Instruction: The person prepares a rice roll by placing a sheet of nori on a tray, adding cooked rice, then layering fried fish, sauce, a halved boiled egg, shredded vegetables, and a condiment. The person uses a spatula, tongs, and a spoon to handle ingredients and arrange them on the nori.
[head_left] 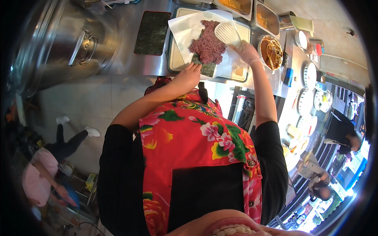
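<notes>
A patch of purple rice (pixel 208 43) covers most of a dark green seaweed sheet (pixel 208 70), whose bare near end shows. Under them lies a white paper sheet (pixel 181 27) on a cutting board (pixel 237 72). My left hand (pixel 189 76) rests its outstretched fingers on the near left edge of the seaweed. Over the right side of the paper, my right hand (pixel 247 54), in a clear plastic glove, is closed round the handle of a white ridged rice paddle (pixel 227 33). The paddle's blade is at the rice's upper right edge.
More seaweed (pixel 152 33) lies left of the board, near a large steel pot (pixel 59 51). Right of the board stands a bowl of brown sauce (pixel 271 54) with a spoon. Metal trays (pixel 267 17) of shredded food line the back. Other people are at lower left and far right.
</notes>
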The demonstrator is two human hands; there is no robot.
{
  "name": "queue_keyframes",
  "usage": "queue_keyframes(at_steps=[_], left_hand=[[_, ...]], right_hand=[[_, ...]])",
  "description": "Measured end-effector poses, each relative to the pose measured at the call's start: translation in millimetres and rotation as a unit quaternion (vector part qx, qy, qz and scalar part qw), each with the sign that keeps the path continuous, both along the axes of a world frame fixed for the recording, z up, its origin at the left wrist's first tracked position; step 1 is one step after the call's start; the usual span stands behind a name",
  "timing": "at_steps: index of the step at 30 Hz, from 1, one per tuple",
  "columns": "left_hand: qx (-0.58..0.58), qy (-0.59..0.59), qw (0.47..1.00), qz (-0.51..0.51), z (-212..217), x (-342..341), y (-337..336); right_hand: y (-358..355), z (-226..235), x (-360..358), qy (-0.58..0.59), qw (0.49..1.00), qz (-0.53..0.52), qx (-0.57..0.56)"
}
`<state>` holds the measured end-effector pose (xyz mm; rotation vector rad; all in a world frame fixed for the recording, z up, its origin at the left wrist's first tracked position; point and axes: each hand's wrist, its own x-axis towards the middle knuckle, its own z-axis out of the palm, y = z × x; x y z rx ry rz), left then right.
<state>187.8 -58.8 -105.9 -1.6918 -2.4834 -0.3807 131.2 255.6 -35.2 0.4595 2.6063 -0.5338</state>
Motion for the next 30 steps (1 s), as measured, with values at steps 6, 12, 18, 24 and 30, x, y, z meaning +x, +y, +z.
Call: queue_keyframes(at_steps=[6,12,18,24,30], left_hand=[[-0.025,-0.038,0.999,0.008,-1,2,2],[-0.053,-0.011,0.998,0.005,-1,-1,0],[-0.049,0.009,0.999,0.013,-4,0,1],[-0.052,-0.005,0.999,0.015,-5,0,5],[-0.014,-0.043,0.999,0.011,-5,-1,5]], right_hand=[[-31,14,21,-0.019,0.999,-0.022,0.028],[-69,32,-7,-0.024,0.995,0.093,0.037],[-73,36,-16,0.010,0.983,0.164,0.081],[-85,44,-33,-0.032,0.973,0.183,0.137],[-61,50,1,-0.024,0.991,0.129,0.035]])
